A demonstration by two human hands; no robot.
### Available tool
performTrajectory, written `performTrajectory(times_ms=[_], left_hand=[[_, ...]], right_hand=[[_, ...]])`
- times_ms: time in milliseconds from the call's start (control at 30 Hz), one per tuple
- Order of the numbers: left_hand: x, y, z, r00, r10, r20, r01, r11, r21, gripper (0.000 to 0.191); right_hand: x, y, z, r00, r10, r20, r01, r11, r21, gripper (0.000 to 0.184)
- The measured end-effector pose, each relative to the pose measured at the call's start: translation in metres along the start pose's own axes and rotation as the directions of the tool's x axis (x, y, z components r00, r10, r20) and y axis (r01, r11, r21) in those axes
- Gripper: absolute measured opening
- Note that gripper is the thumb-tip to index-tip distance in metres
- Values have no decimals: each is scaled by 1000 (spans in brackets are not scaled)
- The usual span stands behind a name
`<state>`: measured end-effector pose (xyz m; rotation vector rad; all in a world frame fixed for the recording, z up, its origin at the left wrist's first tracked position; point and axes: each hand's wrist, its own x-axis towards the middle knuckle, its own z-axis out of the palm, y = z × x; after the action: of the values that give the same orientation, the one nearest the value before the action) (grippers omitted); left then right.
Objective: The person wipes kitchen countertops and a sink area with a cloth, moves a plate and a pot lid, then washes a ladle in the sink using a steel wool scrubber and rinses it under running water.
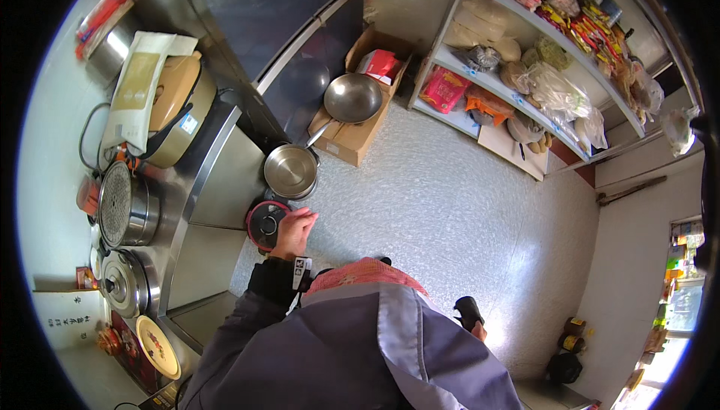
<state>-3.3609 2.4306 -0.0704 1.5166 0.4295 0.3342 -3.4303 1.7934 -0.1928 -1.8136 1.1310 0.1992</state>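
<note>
My left hand (295,233) hangs beside the stove counter, its fingers drawn together with nothing visible in them. A black band with a white label is on that wrist. Just past the hand, a round lidded pot with a red rim (262,224) stands on the floor, partly covered by my fingers. Beyond it is a steel saucepan (290,171), its handle pointing toward a metal wok (352,98) on a cardboard box (343,139). At my right side, only a bit of my right hand (479,331) shows, around a black object (468,311) of unclear kind.
A steel counter (185,207) along the left carries a steamer pot (129,205), a lidded pot (124,283), a large tan cooker (188,112) and a yellow tray (158,347). Shelves (506,81) with bagged food stand ahead right. Jars (574,334) sit by the right wall.
</note>
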Motion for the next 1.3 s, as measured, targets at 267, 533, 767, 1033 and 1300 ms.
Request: performTrajectory(times_ms=[267, 533, 767, 1033, 1300], left_hand=[[64, 15, 91, 891, -451, 62, 410, 737, -537, 17], [139, -63, 98, 960, -38, 278, -83, 908, 411, 11], [253, 5, 125, 950, -220, 221, 221, 975, 23, 52], [180, 33, 107, 957, -281, 68, 272, 797, -540, 45], [-57, -10, -108, 617, -513, -597, 244, 846, -474, 26]], right_hand=[[9, 29, -16, 998, 53, -23, -52, 996, 68, 54], [13, 24, -1, 992, 121, 33, -108, 957, -269, 61], [40, -119, 53, 982, 12, 188, 54, 937, -345, 59], [80, -239, 136, 861, -156, 484, 364, 854, -372, 57], [28, -303, 270, 716, -326, 617, 554, 804, -219, 54]])
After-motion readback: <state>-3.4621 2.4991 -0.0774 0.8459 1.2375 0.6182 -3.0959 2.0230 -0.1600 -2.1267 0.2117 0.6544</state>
